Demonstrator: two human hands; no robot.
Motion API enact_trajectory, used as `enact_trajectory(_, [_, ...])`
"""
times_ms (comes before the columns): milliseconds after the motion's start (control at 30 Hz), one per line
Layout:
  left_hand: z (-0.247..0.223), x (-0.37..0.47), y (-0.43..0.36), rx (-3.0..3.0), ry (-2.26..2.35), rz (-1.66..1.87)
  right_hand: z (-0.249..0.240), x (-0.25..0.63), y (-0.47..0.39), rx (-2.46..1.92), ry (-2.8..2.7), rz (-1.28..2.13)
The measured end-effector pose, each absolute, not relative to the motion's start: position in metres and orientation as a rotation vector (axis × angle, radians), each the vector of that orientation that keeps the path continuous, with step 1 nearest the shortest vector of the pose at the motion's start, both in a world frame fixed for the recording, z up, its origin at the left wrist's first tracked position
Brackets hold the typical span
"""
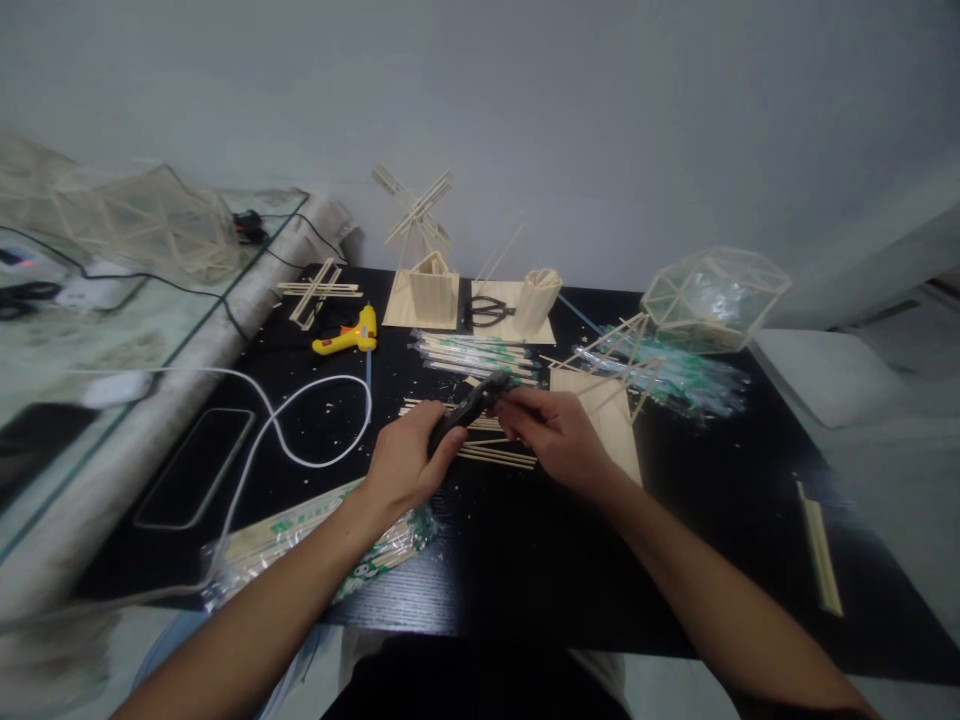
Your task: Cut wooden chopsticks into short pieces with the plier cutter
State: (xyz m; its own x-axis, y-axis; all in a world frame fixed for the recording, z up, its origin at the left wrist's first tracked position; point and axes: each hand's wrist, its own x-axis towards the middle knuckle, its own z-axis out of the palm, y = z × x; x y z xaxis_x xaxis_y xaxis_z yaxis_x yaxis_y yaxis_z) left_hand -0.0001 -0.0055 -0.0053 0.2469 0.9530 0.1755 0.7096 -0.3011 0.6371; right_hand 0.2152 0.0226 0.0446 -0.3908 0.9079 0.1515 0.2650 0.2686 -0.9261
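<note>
- Broadly, I have the black table beneath everything.
- Back right sits a faceted stick-frame polyhedron.
- Further left stands a wooden windmill model.
- My left hand grips a black hand tool above loose wooden sticks.
- My right hand curls at its tip; whether it pinches anything, I can't tell.

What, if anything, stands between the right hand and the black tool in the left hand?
Nothing visible: the right hand is at the far end of the black tool, which the left hand grips. Loose sticks lie on the table beneath, not between them.
</note>
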Motion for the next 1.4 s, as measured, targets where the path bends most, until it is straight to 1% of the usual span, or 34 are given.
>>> enact_trajectory(400, [-0.004, -0.004, -0.006, 2.124, 1.431, 0.820, 0.046, 0.218, 0.023, -0.969, -1.627, 1.538])
enact_trajectory(700, [-0.002, -0.010, -0.005, 2.177, 1.305, 0.897, 0.050, 0.220, 0.022, -0.872, -1.356, 1.994])
enact_trajectory(900, [-0.001, -0.009, -0.005, 2.198, 1.301, 0.876, 0.045, 0.223, 0.027, -0.835, -1.143, 2.261])
enact_trajectory(1033, [0.005, -0.008, -0.006, 2.161, 1.344, 0.813, 0.045, 0.224, 0.029, -0.840, -1.079, 2.309])
enact_trajectory(1400, [0.013, -0.003, -0.005, 2.029, 1.410, 0.706, 0.040, 0.222, 0.032, -0.932, -1.007, 2.247])
